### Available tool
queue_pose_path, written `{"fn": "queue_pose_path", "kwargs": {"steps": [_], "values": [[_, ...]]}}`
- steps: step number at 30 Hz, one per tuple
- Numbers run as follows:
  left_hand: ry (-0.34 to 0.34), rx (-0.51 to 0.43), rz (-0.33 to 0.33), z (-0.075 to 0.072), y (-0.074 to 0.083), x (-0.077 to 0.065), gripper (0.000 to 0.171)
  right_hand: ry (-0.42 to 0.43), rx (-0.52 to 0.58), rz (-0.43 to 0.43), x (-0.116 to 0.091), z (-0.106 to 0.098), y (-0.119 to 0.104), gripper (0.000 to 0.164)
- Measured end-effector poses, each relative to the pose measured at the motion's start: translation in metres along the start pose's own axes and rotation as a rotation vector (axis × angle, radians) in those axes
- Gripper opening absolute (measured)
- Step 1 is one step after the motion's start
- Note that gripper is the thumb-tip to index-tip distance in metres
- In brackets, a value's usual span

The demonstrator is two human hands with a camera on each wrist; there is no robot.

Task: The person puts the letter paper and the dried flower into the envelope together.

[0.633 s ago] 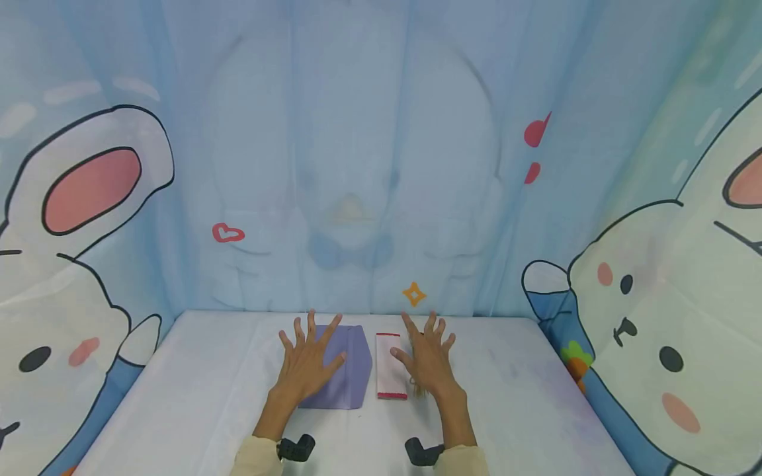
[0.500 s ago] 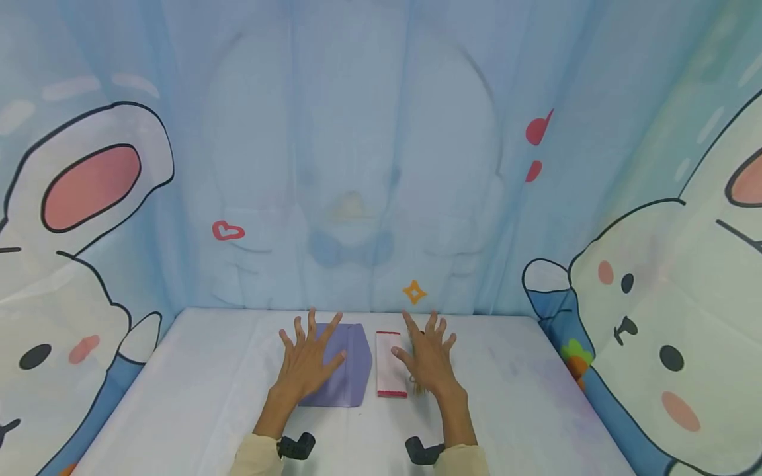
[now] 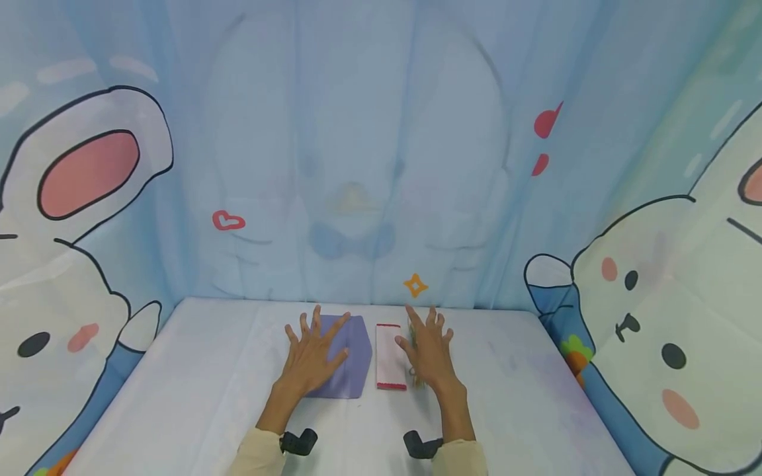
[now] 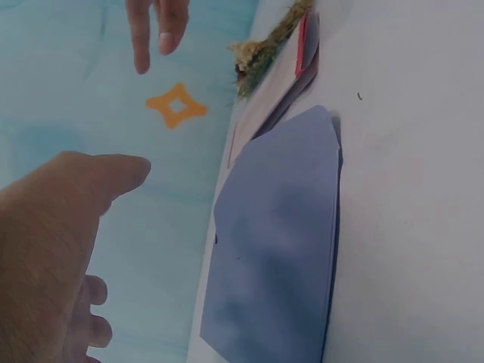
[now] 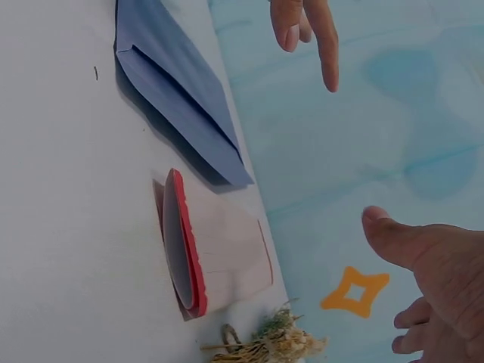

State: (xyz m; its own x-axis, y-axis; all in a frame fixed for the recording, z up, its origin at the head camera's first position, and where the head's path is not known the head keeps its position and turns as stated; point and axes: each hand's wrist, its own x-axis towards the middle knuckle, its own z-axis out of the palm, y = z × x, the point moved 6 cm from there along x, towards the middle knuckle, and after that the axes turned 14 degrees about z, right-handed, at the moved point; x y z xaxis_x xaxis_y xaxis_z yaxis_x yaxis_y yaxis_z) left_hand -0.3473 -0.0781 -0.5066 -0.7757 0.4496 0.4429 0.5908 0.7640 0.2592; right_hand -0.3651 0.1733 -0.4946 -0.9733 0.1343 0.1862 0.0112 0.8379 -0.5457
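Palm down and fingers spread, my left hand hovers over a purple-blue envelope whose pointed flap lies to the right. The left wrist view shows the envelope flat on the table, apart from the thumb. Beside it lies a pale pink folded card with red edges; its layers gape at the near end in the right wrist view. My right hand, also spread, hovers over a small bunch of dried flowers and partly hides it in the head view. Both hands hold nothing.
A white cloth covers the table. Behind it and along both sides hangs a light blue curtain with cartoon rabbits. Black wrist mounts sit on both wrists, below beige sleeves.
The head view has shifted slightly, so the table and things sit a little higher in it. Both hands stay spread over the same things, and nothing is picked up.
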Motion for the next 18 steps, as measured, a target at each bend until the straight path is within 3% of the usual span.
{"fn": "queue_pose_path", "kwargs": {"steps": [10, 18], "values": [[-0.078, -0.063, -0.024, 0.010, -0.001, -0.005, 0.063, 0.115, -0.099, 0.095, 0.002, 0.000, -0.003, 0.041], [-0.146, -0.097, -0.044, 0.028, -0.001, -0.011, 0.059, 0.123, -0.006, 0.183, 0.001, 0.018, 0.002, 0.027]]}}
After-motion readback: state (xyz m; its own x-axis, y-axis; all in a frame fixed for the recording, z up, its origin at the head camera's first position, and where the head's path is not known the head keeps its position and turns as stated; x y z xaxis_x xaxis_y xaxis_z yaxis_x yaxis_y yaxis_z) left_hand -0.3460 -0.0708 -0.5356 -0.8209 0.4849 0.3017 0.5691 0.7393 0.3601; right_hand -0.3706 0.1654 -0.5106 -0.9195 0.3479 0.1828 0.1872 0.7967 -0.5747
